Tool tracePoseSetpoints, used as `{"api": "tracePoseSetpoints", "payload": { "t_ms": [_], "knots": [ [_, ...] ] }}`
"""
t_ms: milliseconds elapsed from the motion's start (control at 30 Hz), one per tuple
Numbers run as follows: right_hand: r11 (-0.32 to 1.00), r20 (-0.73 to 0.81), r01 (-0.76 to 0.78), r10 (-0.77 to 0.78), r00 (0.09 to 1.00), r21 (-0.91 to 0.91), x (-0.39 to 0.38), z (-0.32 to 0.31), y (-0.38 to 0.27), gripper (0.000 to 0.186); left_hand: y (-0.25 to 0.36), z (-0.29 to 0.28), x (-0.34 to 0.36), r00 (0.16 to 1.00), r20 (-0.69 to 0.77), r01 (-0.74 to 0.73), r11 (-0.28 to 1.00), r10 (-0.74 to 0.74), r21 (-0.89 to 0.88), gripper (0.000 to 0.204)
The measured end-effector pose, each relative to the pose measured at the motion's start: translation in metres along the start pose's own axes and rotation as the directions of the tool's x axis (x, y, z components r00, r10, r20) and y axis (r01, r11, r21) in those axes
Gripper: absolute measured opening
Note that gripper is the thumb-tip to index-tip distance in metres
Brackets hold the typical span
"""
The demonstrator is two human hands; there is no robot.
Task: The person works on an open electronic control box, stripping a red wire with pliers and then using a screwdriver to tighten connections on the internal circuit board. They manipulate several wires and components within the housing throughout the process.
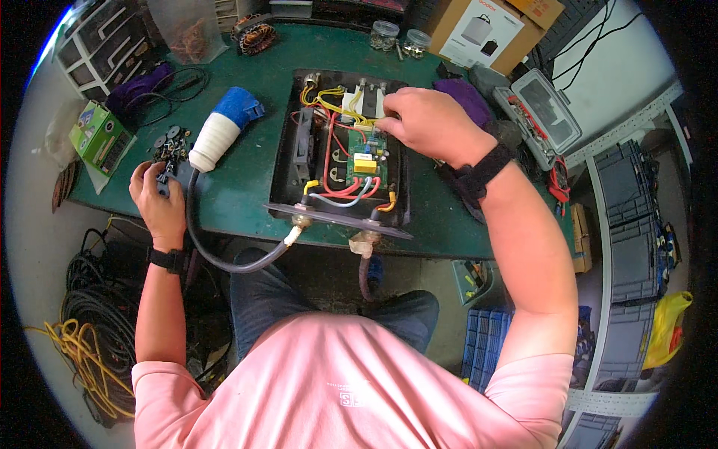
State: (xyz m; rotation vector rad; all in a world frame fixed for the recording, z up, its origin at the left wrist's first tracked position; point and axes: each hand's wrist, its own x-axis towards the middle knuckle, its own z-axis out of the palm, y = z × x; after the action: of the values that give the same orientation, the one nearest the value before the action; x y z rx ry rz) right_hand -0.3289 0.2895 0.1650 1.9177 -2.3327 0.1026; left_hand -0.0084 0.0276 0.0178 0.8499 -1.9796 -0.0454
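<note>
An opened black metal housing (pixel 280 176) lies on the green bench, its wires and electronics exposed. Inside it sits a green circuit board (pixel 357 178) with a yellow component, and red and yellow wires run around it. My right hand (pixel 420 123) reaches over the housing's right side, fingers pinched beside the yellow wires (pixel 333 101) at the board's upper end; what they grip is hidden. At the left, my left hand (pixel 158 206) has its fingers curled at a pile of small dark parts (pixel 173 142), over a dark grey piece I cannot identify.
A blue-and-white industrial plug (pixel 223 129) lies between my left hand and the housing, its thick cable (pixel 196 232) looping past the bench edge. A green box (pixel 103 142) stands left. Right are an open clear toolbox (pixel 540 112) and cardboard box (pixel 490 34); jars (pixel 384 35) stand behind.
</note>
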Motion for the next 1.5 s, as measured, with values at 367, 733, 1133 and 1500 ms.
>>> {"api": "tracePoseSetpoints", "payload": {
  "t_ms": [367, 733, 1133, 1500],
  "knots": [
    [0.992, -0.071, 0.100, -0.095, 0.993, 0.073, 0.002, -0.006, 0.008, 0.018, -0.003, 0.000, -0.002, 1.000, 0.012, 0.004, 1.000, -0.004, 0.007, 0.029],
    [0.958, -0.096, 0.014, 0.014, 0.995, 0.286, -0.010, -0.021, 0.008, 0.019, -0.007, -0.001, 0.003, 0.999, 0.036, 0.020, 0.995, -0.017, -0.101, 0.020],
    [0.641, -0.078, 0.059, 0.001, 0.997, 0.765, -0.025, -0.061, -0.050, 0.019, 0.156, -0.094, 0.051, 0.856, 0.497, 0.234, 0.748, 0.144, -0.620, 0.026],
    [0.668, -0.267, 0.319, -0.183, 0.946, 0.672, -0.039, -0.063, -0.110, 0.012, 0.205, -0.103, 0.027, 0.832, 0.476, 0.171, 0.684, 0.285, -0.709, 0.010]
  ]
}}
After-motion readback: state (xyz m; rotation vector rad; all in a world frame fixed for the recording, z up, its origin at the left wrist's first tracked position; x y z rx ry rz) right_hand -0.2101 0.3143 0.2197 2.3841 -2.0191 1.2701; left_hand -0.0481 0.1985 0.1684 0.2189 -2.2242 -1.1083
